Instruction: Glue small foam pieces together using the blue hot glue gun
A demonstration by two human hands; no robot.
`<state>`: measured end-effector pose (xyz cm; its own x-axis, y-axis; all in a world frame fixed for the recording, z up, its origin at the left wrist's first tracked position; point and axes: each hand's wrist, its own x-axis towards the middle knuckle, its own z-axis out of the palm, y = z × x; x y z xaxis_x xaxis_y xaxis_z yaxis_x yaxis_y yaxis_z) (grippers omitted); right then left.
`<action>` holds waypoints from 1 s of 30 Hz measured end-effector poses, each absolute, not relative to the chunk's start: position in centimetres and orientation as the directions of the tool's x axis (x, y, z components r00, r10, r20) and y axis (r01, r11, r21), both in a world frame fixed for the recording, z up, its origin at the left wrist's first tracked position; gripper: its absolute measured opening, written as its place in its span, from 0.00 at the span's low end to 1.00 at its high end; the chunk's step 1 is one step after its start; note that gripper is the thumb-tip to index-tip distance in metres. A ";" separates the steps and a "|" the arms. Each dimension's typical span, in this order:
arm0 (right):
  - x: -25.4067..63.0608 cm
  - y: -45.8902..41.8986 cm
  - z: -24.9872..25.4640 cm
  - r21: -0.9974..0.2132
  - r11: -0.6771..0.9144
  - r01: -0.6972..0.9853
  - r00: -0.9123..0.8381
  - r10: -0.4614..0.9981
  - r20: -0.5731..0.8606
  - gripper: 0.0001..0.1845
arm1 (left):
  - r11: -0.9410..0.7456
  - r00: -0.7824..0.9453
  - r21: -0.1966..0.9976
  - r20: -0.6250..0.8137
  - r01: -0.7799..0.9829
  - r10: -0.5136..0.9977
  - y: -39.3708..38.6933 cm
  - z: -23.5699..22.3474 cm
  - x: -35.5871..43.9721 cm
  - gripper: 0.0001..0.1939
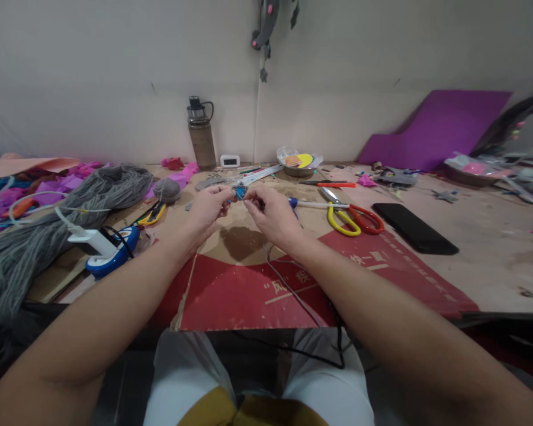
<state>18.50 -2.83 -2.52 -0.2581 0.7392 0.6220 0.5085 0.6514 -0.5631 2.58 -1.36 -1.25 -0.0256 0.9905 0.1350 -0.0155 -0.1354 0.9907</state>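
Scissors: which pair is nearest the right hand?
The yellow-and-red-handled scissors, just right of the right hand; the orange-handled pair lies farther back, near the metal bowl.

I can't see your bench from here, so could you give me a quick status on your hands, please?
Left hand and right hand pinching small blue piece together above cardboard sheet. Scissors and phone lie right, clear.

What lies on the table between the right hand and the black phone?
In the head view, scissors with one yellow and one red handle lie there.
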 end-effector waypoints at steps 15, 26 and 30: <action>18.4 -3.1 -2.4 -0.559 0.655 0.508 -0.275 0.738 0.616 0.06 | -0.146 -0.025 0.989 0.145 -0.028 0.989 -1.3 -1.3 2.6 0.06; 18.4 -3.0 -2.5 -0.562 0.649 0.513 -0.272 0.743 0.611 0.06 | -0.131 -0.034 0.990 0.129 -0.050 0.991 -1.5 -1.1 2.7 0.06; 18.3 -3.0 -2.6 -0.557 0.651 0.516 -0.278 0.742 0.610 0.07 | -0.132 -0.038 0.990 0.130 -0.048 0.991 -1.7 -1.0 2.8 0.06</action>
<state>18.33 -3.01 -2.56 -0.2778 0.7419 0.6103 0.5160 0.6511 -0.5566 2.77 -1.68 -0.98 -0.0385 0.9907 0.1304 -0.0477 -0.1322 0.9901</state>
